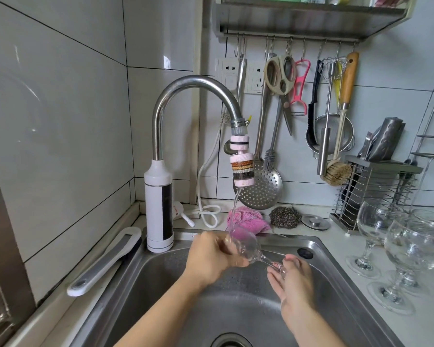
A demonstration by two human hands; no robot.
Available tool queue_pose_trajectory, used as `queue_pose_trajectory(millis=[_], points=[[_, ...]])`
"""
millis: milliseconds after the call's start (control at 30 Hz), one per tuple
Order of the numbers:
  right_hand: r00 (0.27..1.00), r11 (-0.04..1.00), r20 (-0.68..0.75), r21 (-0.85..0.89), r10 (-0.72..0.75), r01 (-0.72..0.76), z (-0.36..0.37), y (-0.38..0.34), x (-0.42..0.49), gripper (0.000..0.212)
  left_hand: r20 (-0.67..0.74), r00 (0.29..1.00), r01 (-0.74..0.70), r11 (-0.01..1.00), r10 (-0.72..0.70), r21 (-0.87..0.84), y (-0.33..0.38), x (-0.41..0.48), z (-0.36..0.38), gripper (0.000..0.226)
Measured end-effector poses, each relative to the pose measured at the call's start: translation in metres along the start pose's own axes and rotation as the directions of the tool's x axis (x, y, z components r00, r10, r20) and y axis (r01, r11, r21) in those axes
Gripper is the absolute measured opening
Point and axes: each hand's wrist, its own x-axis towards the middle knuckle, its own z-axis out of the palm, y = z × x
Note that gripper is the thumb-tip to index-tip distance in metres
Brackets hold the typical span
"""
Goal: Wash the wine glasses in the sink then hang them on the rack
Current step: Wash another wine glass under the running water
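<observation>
1. wine glass (246, 246) sits over the sink (336, 266) under the tap stream (234, 209), axis tilted: bowl up-left, foot down-right.
2. left hand (211, 256) wraps the bowl.
3. right hand (296, 289) pinches the foot.
4. waiting glasses (396, 246) stand nearer the right hand.

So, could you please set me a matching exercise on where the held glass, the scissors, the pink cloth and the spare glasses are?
Things
1. held glass
2. scissors
3. pink cloth
4. spare glasses

Places
A. hanging from the rail
B. standing upright on the counter, right of the sink
C. tilted under the running tap
D. lying on the counter behind the sink

Pairs: 1-C, 2-A, 3-D, 4-B
</observation>
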Motion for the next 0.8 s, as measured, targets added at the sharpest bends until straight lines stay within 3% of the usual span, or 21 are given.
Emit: queue_pose_trajectory(millis=[67,133,233,367,433,600,700,800], points=[[1.000,1.000,-0.002,0.018,0.002,-0.002,0.0006,0.0005,-0.0001,0.012,-0.123,0.991,-0.052,0.996,0.061,0.073,0.0009,-0.0013,0.0022,0.038],[1.000,0.999,-0.009,0.030,0.018,-0.018,0.0003,0.0003,-0.0001,0.014,-0.121,0.989,-0.077,0.991,0.090,0.107,0.0022,-0.0017,0.0053,0.034],[0.999,0.999,-0.032,0.023,0.036,-0.035,-0.0017,-0.0009,0.0005,0.015,0.062,0.998,-0.030,0.999,0.029,0.017,0.0055,-0.0013,0.0057,0.019],[0.998,1.000,-0.057,0.000,0.030,-0.030,-0.0046,-0.0038,0.0010,0.009,0.295,0.955,0.035,0.991,0.004,-0.127,0.0048,-0.0015,0.0001,0.009],[0.997,0.998,-0.054,-0.035,0.049,-0.050,-0.0037,-0.0041,-0.0007,0.007,0.249,0.968,0.031,0.991,0.003,-0.132,0.0048,-0.0022,-0.0009,0.002],[0.989,0.978,-0.025,-0.147,0.143,-0.146,-0.0002,0.0036,-0.0044,0.024,-0.016,0.997,-0.076,0.991,0.078,0.107,0.0062,-0.0003,0.0023,0.026],[0.982,0.974,-0.063,-0.126,0.180,-0.187,-0.0012,0.0024,-0.0079,0.020,0.007,0.994,-0.111,0.983,0.111,0.147,0.0056,-0.0003,0.0029,0.024],[0.985,0.983,-0.074,-0.081,0.156,-0.162,-0.0014,0.0007,-0.0079,0.012,0.122,0.992,-0.052,0.995,0.042,0.084,0.0046,-0.0015,0.0069,0.018]])
